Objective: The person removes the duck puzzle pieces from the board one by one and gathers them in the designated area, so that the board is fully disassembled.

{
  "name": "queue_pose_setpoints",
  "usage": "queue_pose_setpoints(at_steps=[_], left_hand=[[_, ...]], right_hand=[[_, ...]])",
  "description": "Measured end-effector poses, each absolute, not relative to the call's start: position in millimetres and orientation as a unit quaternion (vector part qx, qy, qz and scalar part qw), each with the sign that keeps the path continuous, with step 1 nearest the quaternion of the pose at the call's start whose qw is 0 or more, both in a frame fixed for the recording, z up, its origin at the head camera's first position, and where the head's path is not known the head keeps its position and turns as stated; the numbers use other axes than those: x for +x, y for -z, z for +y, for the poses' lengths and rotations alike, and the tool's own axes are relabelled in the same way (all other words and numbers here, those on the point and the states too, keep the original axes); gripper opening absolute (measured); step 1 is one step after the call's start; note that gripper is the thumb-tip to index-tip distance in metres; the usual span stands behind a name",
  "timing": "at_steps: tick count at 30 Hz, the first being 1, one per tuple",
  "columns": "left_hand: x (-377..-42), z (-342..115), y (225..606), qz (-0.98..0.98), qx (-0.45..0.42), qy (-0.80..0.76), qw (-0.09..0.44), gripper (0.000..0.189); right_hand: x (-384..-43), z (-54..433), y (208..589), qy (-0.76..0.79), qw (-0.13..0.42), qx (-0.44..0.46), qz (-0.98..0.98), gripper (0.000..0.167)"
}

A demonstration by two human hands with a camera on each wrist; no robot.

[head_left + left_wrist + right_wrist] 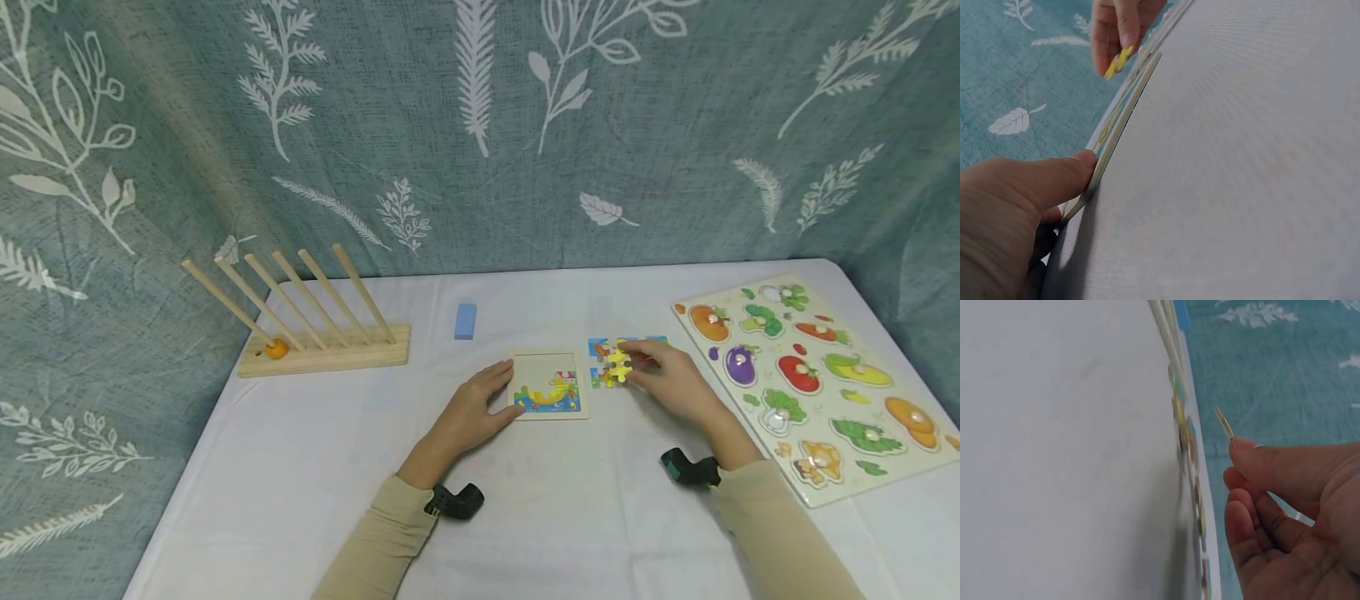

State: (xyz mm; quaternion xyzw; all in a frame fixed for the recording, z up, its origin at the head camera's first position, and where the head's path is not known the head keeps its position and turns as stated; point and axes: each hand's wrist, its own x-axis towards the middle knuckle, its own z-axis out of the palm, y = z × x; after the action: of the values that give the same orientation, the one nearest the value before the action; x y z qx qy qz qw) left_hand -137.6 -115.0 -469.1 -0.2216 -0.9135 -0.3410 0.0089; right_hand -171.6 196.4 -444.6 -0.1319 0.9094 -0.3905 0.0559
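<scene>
A small wooden jigsaw tray (548,354) lies on the white table, its lower part filled with joined blue, green and yellow pieces. My left hand (471,410) holds the tray at its left side, with the thumb (1063,178) at the lower edge and fingers at the upper left. To the right, my right hand (667,379) pinches a yellow jigsaw piece (618,364) between thumb and fingertips, raised above the table. Loose jigsaw pieces (597,348) lie beneath and behind that hand, which partly hides them. In the right wrist view the pinched piece (1224,422) appears edge-on.
A wooden peg stand (326,358) with upright rods and an orange bead (277,348) stands at the left. A blue block (465,321) lies behind the tray. On the right is a large vegetable knob puzzle board (817,417). A patterned curtain (510,208) hangs behind.
</scene>
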Motion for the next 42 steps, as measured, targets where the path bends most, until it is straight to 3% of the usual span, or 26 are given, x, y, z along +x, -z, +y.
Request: queue_pose_setpoints(at_steps=[42], left_hand=[[-138, -115, 469, -0.914, -0.224, 0.338, 0.008, 0.062]], right_hand=[[-163, 208, 452, 0.421, 0.064, -0.131, 0.895, 0.045]])
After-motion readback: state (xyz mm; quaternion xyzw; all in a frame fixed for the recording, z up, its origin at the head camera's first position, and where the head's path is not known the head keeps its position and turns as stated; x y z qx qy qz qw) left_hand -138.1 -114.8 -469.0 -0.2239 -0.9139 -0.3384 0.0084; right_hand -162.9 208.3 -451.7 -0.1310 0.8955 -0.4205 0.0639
